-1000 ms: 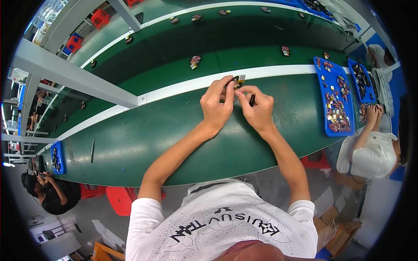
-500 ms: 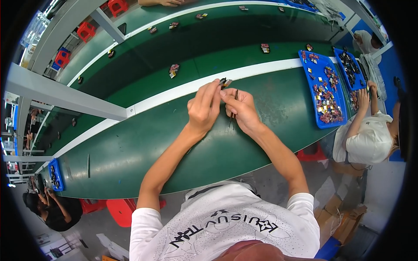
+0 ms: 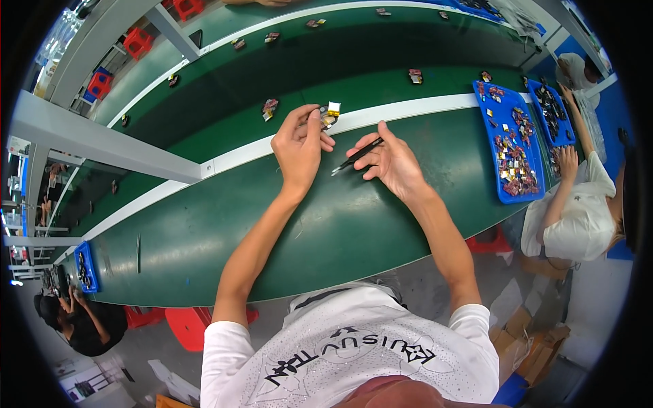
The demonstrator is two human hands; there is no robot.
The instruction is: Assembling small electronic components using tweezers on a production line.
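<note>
My left hand (image 3: 299, 144) pinches a small part (image 3: 330, 115) with a yellow and silver body, held over the white strip (image 3: 422, 107) of the green workbench (image 3: 340, 224). My right hand (image 3: 391, 161) lies just to the right of it, palm half up, holding black tweezers (image 3: 356, 156) whose tip points left toward my left hand. The two hands are a little apart.
A blue tray (image 3: 507, 139) of several small parts lies at the right, with a second blue tray (image 3: 552, 112) beyond it. A person in white (image 3: 571, 217) sits there. Small parts (image 3: 269, 107) ride the green belt behind. Another person (image 3: 81, 319) sits at lower left.
My hands have drawn apart: the right hand has pulled back to the right with the tweezers, while the left keeps the small part. The view has shifted slightly.
</note>
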